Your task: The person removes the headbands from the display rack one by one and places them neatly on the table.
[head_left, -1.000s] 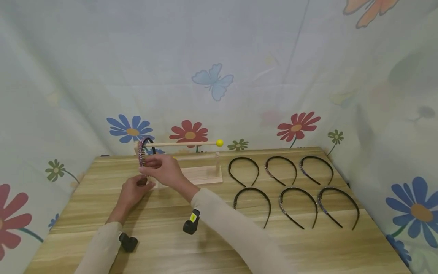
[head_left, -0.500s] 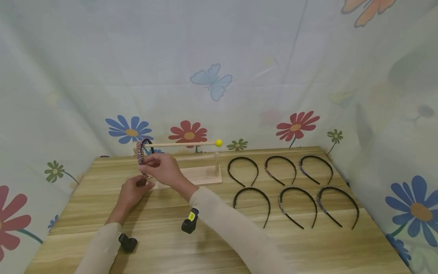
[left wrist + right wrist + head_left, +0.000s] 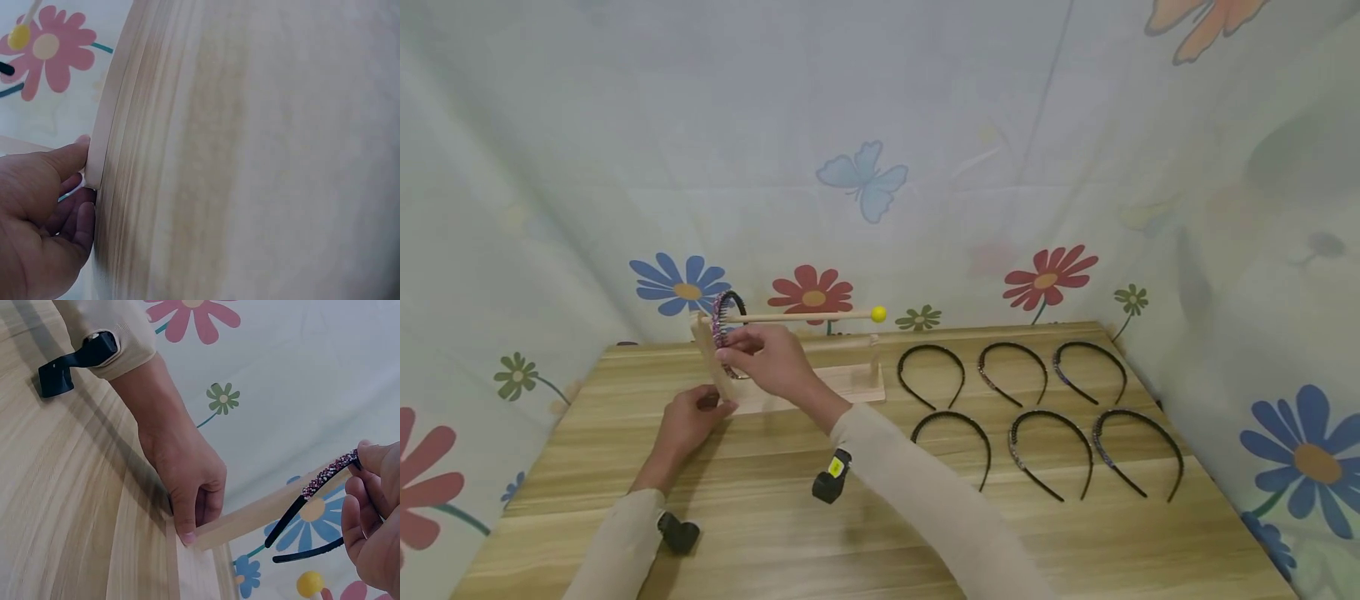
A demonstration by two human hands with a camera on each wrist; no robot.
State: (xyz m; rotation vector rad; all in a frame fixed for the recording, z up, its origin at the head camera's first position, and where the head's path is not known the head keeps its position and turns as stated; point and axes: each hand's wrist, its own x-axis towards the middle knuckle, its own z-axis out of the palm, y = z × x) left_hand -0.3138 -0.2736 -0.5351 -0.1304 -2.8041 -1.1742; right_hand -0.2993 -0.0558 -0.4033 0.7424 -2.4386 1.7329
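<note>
A black headband [image 3: 718,323] with a pink sparkly section is pinched in my right hand [image 3: 775,358]. It stands upright around the upper rod [image 3: 805,317] of a wooden rack [image 3: 850,383], a little to the right of the rack's post [image 3: 709,354]. The headband's two black ends point away from my fingers in the right wrist view. My left hand [image 3: 688,421] grips the left end of the rack's base at the foot of the post. In the left wrist view, its thumb and fingers [image 3: 69,156] hold a pale board edge.
Several more headbands [image 3: 932,346] lie in two rows on the right of the wooden table [image 3: 760,533]. A yellow ball [image 3: 878,314] caps the rod's right end. A flower-printed cloth [image 3: 865,100] hangs behind the table.
My right hand and the headband have shifted slightly up and to the right, away from the post. My left hand has stayed at the base.
</note>
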